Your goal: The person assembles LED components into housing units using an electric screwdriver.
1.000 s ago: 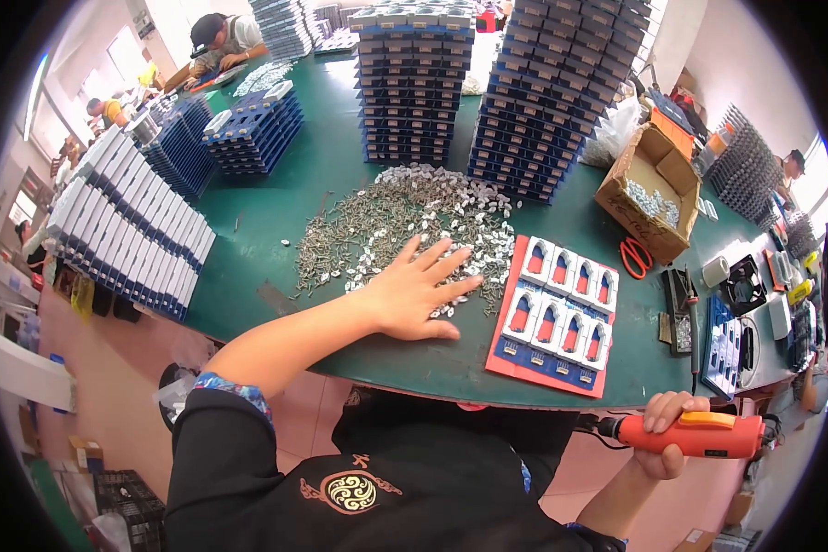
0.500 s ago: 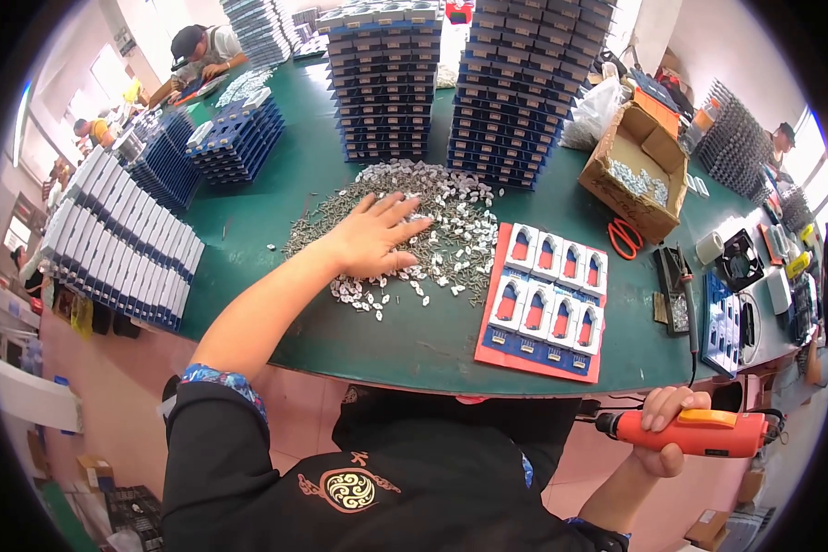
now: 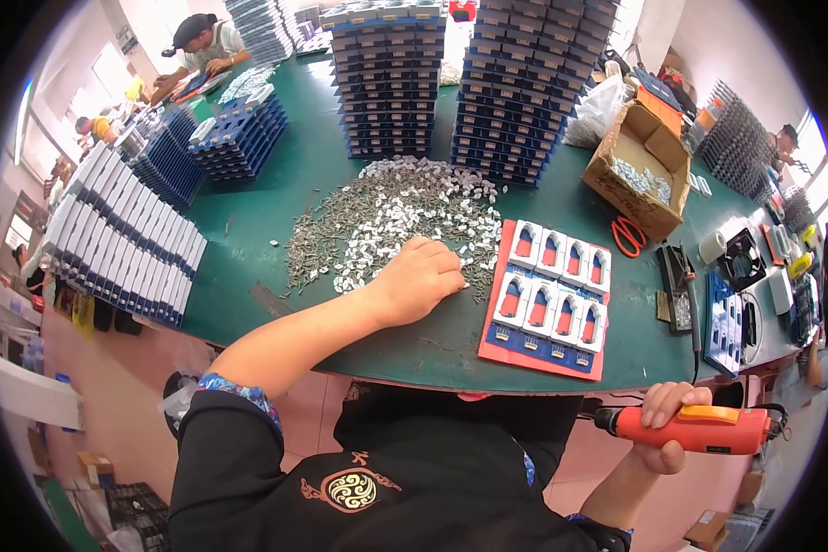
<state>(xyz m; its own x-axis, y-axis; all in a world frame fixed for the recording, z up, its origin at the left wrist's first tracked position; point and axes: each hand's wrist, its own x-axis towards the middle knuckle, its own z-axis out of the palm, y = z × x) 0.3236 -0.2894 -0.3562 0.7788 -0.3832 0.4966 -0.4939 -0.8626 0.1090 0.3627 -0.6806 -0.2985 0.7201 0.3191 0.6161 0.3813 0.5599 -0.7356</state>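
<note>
My left hand is at the near edge of a heap of screws and small white plastic pieces. Its fingers are curled in, and whatever they may hold is hidden. Just right of it lies a red board bearing two rows of white housings with oval openings, joined to blue circuit boards. Off the table's front edge, at the lower right, my right hand is wrapped round a red electric screwdriver with an orange lever, its black nose pointing left.
Two tall stacks of blue trays rise behind the heap. At left stand more stacked white-and-blue panels. A cardboard box, red-handled scissors and a soldering iron lie to the right. Another person works at the far left.
My left hand has drawn back from the heap toward me and to the right. Its spread fingers have curled in. The right hand keeps the electric screwdriver in nearly the same place.
</note>
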